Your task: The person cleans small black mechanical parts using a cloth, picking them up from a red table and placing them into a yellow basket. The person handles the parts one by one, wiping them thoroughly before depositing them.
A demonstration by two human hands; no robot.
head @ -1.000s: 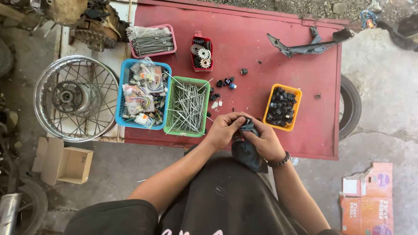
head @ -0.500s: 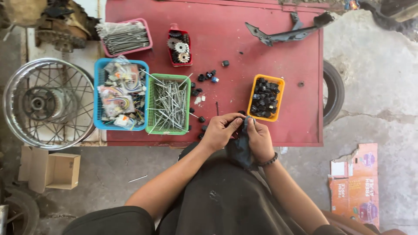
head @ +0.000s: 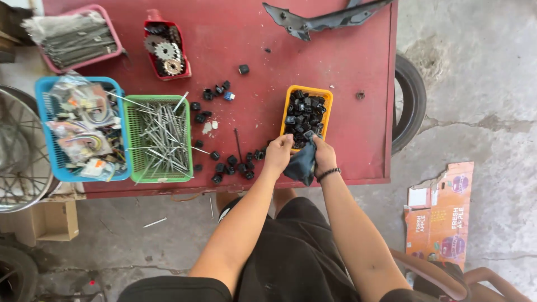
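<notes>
Nearest the body, both hands meet at the front edge of the red tabletop [head: 335, 67]. The right hand [head: 324, 157] has its grip closed on a dark cloth [head: 301, 163], which hangs with its long axis running down and slightly left, its loose end pointing off the tabletop edge toward the lap. The left hand [head: 278, 155] pinches something at the cloth's upper corner (too small to tell what). Just beyond the fingers sits the orange tray [head: 290, 96], long axis running away from the person, full of small black parts. To its left loose black parts [head: 229, 166] lie scattered, then a green basket [head: 131, 100] of metal spokes and a blue basket [head: 42, 86] of wiring. Farther off stand a red tray [head: 184, 71] of sprockets and a pink tray [head: 114, 39].
</notes>
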